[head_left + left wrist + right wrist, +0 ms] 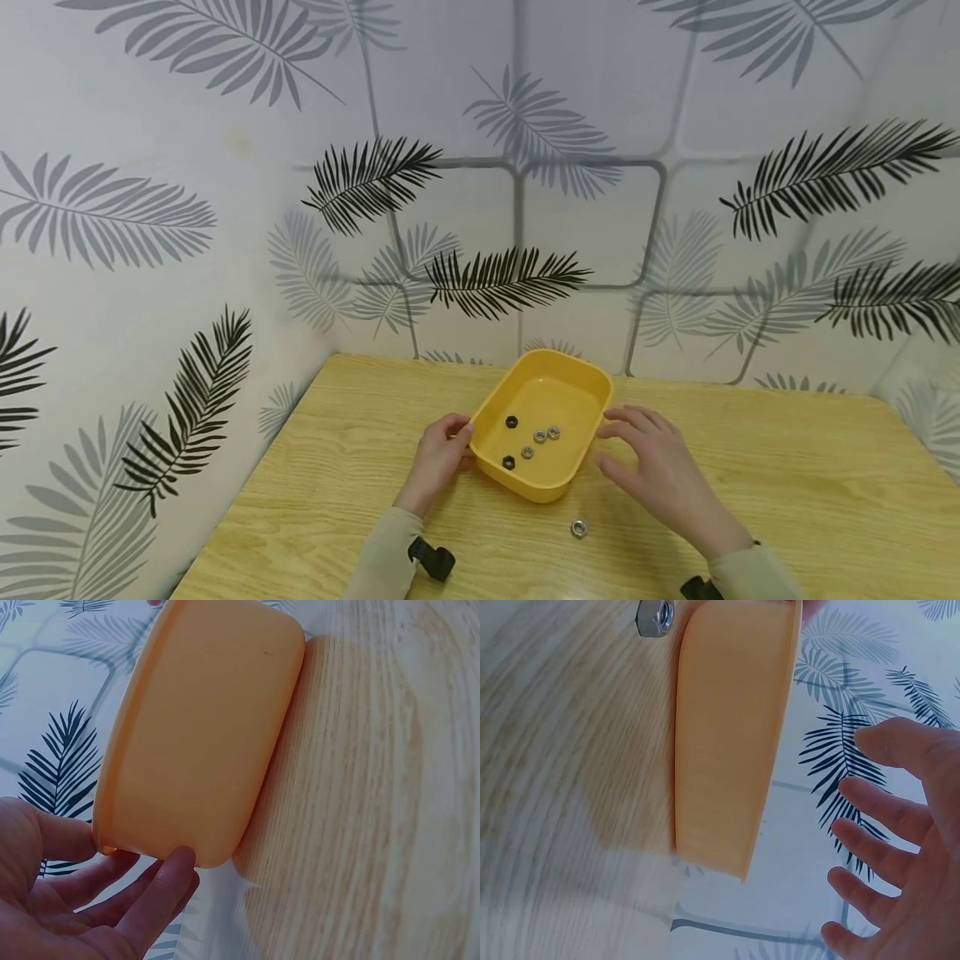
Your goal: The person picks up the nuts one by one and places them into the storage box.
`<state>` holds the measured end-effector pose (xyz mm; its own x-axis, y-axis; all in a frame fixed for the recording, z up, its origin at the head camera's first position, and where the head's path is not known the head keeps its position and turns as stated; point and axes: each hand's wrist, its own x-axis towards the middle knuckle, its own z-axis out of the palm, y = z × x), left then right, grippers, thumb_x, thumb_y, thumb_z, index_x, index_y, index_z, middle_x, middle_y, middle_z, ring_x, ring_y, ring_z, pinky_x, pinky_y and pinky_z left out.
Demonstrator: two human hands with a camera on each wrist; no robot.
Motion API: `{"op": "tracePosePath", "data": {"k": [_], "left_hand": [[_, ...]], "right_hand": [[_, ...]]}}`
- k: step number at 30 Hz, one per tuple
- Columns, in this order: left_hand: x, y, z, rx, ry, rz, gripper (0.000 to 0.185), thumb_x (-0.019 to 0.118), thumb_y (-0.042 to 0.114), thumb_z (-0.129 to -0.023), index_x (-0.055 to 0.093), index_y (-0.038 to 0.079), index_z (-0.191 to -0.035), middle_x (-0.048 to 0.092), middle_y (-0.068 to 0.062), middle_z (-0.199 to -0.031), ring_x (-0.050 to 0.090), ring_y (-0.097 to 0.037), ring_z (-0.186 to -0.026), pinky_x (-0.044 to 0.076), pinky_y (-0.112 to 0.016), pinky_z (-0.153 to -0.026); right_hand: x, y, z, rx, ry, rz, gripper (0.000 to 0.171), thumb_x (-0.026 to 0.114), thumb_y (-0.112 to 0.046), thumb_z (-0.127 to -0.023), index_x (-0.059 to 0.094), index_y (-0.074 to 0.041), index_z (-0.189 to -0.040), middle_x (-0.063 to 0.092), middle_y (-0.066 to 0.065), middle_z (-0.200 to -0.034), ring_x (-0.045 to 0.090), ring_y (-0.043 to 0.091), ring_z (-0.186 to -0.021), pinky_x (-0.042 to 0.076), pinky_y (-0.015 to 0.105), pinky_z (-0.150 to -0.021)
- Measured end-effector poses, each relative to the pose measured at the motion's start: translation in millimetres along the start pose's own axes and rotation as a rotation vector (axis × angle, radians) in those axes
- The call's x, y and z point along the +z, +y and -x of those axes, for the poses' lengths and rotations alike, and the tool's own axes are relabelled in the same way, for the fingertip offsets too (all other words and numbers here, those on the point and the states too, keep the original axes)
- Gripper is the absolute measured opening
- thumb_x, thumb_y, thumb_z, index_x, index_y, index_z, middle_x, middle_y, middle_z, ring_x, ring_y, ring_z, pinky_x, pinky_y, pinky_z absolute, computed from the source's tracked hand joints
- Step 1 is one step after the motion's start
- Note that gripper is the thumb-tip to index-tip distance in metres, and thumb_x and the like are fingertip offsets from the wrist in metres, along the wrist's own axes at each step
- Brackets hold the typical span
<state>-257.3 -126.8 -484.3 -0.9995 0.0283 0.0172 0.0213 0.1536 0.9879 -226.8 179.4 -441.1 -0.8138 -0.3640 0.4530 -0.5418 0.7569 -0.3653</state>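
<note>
A yellow plastic tray (pixel 566 396) with rounded corners lies at an angle on the wooden table, holding two black hex nuts (pixel 508 462) and three silver ones (pixel 527 452). At its left corner, my left hand (pixel 437 460) grips the wall, thumb at the rim and fingers against the outside, as the left wrist view shows. My right hand (pixel 663 475) hovers beside the right wall with its fingers spread and nothing held; the right wrist view shows a gap between fingers and tray. One more silver hex nut (pixel 578 528) lies on the table in front of the tray.
The light wooden table (pixel 787 467) runs back to a wall (pixel 585 325) with a feather pattern, close behind the tray. Dark wrist straps with small devices (pixel 433 558) sit at both sleeves.
</note>
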Motion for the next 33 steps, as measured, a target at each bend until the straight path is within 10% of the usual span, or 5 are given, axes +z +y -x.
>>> {"op": "tracePosePath", "data": {"k": [33], "left_hand": [[-0.8,-3.6,-2.3,-0.015,0.000,0.002,0.029,0.049,0.010,-0.104,0.057,-0.011,-0.123,0.058,-0.028,-0.113,0.064,-0.031,-0.091,0.056,-0.050,-0.081]], "right_hand": [[20.8,-9.0,40.6,-0.125,-0.019,0.069,0.027,0.083,-0.020,-0.075,0.069,-0.019,-0.098,0.064,0.002,-0.119,0.055,0.033,-0.116,0.043,0.059,-0.090]]}}
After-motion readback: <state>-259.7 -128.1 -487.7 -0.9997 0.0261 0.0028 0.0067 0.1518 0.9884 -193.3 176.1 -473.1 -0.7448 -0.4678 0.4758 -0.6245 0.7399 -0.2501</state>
